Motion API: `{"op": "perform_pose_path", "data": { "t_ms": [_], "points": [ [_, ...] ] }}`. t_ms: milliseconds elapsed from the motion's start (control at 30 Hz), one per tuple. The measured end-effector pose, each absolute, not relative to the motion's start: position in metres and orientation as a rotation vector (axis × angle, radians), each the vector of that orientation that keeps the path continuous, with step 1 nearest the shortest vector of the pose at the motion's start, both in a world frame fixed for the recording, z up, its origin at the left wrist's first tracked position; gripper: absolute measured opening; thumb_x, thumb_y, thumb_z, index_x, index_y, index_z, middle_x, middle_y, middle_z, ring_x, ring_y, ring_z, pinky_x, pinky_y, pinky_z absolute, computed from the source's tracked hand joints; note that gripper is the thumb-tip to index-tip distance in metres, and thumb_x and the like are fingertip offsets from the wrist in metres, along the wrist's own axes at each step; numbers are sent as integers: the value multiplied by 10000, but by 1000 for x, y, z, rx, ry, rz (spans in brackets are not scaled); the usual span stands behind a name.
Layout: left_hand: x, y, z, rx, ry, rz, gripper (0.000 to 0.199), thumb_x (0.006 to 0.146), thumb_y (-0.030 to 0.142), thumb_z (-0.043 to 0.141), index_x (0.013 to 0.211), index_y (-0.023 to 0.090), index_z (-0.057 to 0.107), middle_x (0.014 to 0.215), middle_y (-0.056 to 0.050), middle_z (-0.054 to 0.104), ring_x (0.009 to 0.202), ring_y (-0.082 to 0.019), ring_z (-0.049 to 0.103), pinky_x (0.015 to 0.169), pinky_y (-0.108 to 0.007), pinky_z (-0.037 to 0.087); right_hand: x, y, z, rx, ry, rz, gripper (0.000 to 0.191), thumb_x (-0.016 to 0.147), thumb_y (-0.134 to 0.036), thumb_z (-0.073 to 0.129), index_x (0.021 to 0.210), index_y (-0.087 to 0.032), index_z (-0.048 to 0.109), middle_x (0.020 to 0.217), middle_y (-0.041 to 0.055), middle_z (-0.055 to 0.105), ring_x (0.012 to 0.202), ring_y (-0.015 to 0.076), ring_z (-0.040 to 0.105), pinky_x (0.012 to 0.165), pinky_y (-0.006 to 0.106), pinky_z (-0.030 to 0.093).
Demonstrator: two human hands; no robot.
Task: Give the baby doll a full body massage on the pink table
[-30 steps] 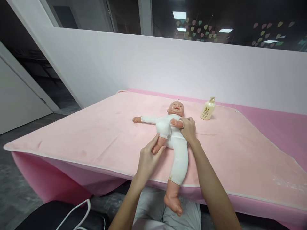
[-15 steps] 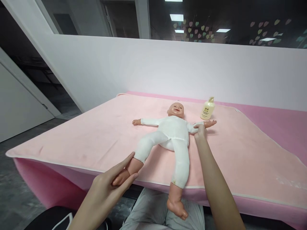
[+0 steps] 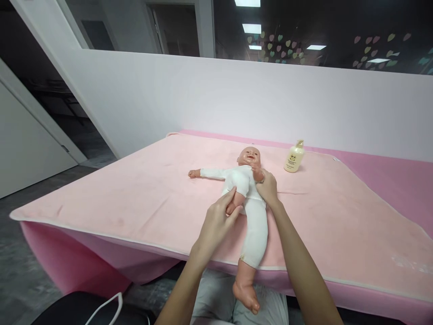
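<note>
A baby doll [image 3: 256, 221] with a white cloth body lies on its back, head toward the wall. Its leg on the left side is bent up over the belly, and my left hand [image 3: 219, 216] grips that leg around the foot and ankle. My right hand [image 3: 269, 187] is closed on the doll's arm on the right side, near the wrist, folded in across the chest. The doll's other arm stretches out to the left. The other leg lies straight, its foot hanging past the table's front edge.
A pale yellow pump bottle [image 3: 294, 157] stands to the right of the doll's head. Peach padding [image 3: 135, 194] covers the table, with pink cloth [image 3: 399, 176] beneath it. A white wall [image 3: 152, 90] rises behind. My legs [image 3: 216, 298] are under the front edge.
My left hand has pushed the doll's leg from stretched out to bent up over the belly. My right hand has brought the doll's arm inward from the side to the chest.
</note>
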State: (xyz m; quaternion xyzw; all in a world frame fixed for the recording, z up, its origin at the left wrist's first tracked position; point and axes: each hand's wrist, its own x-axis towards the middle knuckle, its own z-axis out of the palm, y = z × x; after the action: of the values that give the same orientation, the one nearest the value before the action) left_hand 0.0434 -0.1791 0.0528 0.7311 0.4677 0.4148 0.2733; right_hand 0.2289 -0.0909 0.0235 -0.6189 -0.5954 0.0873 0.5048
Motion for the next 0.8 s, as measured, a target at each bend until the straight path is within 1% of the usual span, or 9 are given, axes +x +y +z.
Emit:
{"op": "perform_pose_path", "data": {
  "t_ms": [67, 167, 267, 333, 467, 567, 667, 733, 800],
  "points": [
    [32, -193, 56, 1925, 1289, 1125, 567, 786, 352, 528, 1319, 171, 459, 1248, -88, 572, 1110, -245, 555, 915, -327, 442, 234, -90, 23, -1473, -1228, 343, 227, 614, -161, 531, 830, -198, 591, 772, 22, 621, 766, 181, 566, 669, 268, 447],
    [6, -220, 56, 1828, 1393, 1127, 604, 733, 372, 598, 1301, 201, 482, 1178, -41, 621, 1068, -246, 582, 900, -317, 459, 245, -84, 21, -1467, -860, 523, 244, 579, -215, 588, 822, -193, 602, 725, 17, 618, 708, 175, 577, 558, 240, 445],
    [-22, -242, 53, 1777, 1483, 1081, 602, 673, 393, 654, 1239, 219, 551, 1106, -24, 660, 1010, -255, 610, 847, -301, 492, 255, -76, 14, -1429, -587, 670, 253, 503, -135, 553, 749, -189, 577, 639, -19, 573, 588, 153, 546, 463, 237, 419],
    [-35, -250, 51, 1775, 1517, 1057, 594, 643, 402, 678, 1204, 231, 584, 1075, -25, 676, 951, -255, 631, 799, -284, 509, 261, -72, 10, -1341, -465, 728, 282, 460, -80, 513, 718, -184, 558, 620, -42, 549, 556, 131, 527, 451, 227, 419],
    [-41, -252, 52, 1784, 1528, 1070, 595, 616, 409, 695, 1178, 236, 606, 1040, -32, 689, 933, -264, 636, 756, -270, 519, 267, -71, 7, -1270, -346, 737, 269, 446, -45, 492, 680, -171, 533, 619, -46, 548, 586, 128, 539, 482, 224, 444],
    [-29, -244, 53, 1776, 1509, 1084, 600, 648, 408, 667, 1213, 223, 577, 1078, -25, 673, 991, -264, 615, 807, -291, 509, 264, -74, 11, -1299, -364, 672, 242, 466, -63, 501, 679, -175, 529, 642, -34, 564, 614, 139, 548, 490, 230, 443],
    [-5, -223, 49, 1796, 1447, 1103, 624, 715, 393, 608, 1295, 194, 491, 1167, -37, 628, 1025, -247, 600, 863, -312, 486, 251, -79, 17, -1326, -554, 595, 239, 501, -100, 520, 722, -186, 553, 700, -14, 591, 641, 152, 556, 514, 238, 443],
    [13, -202, 46, 1845, 1377, 1104, 609, 760, 377, 561, 1327, 185, 449, 1220, -55, 595, 1036, -238, 593, 882, -320, 473, 238, -85, 22, -1332, -825, 526, 253, 535, -122, 532, 773, -194, 578, 759, 5, 615, 707, 171, 572, 596, 260, 467],
    [31, -180, 44, 1924, 1298, 1070, 575, 790, 342, 521, 1331, 166, 441, 1257, -79, 567, 1071, -238, 574, 901, -324, 458, 227, -90, 25, -1339, -1144, 415, 241, 544, -111, 529, 762, -196, 588, 783, 23, 624, 804, 197, 572, 730, 302, 469]
  ]
}}
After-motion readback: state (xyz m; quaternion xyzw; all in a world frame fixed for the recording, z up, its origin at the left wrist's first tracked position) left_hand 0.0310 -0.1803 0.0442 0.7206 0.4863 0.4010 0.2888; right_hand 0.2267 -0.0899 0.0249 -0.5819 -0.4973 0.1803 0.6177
